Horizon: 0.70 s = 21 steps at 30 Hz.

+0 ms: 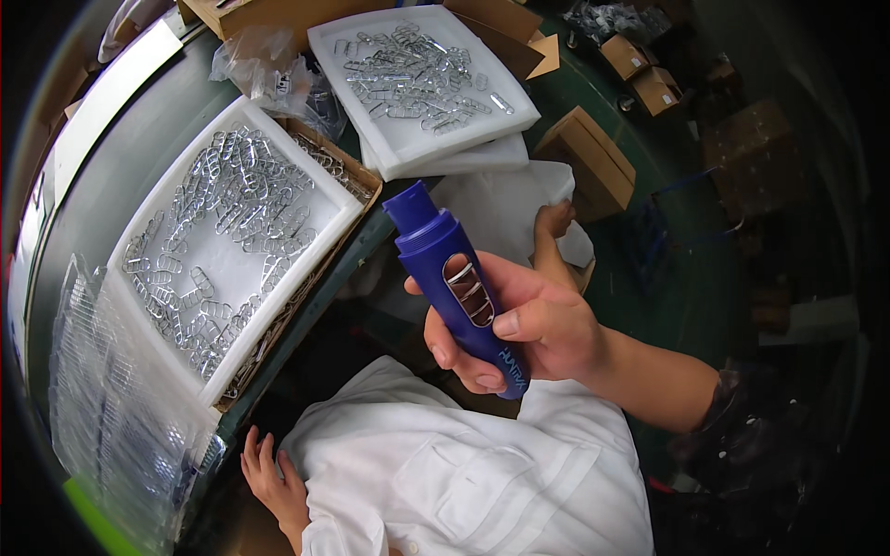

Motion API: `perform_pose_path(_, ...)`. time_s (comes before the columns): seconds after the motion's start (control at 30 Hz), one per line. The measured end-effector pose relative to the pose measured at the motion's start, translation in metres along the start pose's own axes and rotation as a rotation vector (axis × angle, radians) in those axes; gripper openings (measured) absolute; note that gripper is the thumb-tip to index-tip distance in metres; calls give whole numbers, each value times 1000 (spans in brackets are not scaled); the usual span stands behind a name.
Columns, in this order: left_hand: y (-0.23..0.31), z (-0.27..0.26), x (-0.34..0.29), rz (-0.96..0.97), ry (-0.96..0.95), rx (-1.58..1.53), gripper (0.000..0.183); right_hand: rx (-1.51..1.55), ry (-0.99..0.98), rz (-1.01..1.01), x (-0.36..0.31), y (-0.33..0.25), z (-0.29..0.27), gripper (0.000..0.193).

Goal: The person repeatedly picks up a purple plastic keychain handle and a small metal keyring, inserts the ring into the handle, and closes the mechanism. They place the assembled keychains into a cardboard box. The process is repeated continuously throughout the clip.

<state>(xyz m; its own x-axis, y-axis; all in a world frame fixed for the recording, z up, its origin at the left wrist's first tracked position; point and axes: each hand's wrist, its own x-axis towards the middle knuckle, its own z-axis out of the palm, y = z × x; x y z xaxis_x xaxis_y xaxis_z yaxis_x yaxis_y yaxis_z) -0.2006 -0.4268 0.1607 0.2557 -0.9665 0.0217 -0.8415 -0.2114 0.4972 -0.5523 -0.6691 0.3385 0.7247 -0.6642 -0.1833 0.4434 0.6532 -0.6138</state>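
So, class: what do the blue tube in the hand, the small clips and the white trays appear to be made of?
Blue tube: probably moulded plastic, smooth with a soft sheen. Clips: likely metal, bright silvery glints, bent-wire outlines. White trays: apparently foam, matte with thick soft-looking rims. Right hand holds the tube.

A tray [326, 215] of metal clips [222, 232] sits left of centre; a second tray [505, 116] lies above it, cardboard boxes [593, 157] to its right.

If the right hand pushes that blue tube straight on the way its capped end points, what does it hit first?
Probably the stacked white foam trays of metal clips, up and left of the blue tube in the right hand. Depth is unclear, so it may pass above them.
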Motion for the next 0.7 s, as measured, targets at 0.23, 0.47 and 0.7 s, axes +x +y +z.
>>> perform_pose_path(0.23,3,5,1,-38,-13,106,34,-104,82,14,2,-6,-3,56)
perform_pose_path(0.47,5,9,-42,-272,-132,168,35,-149,354,22,18,-24,8,64)
perform_pose_path(0.7,6,-22,-140,-682,355,108,29,-256,327,-10,1,-27,-33,65)
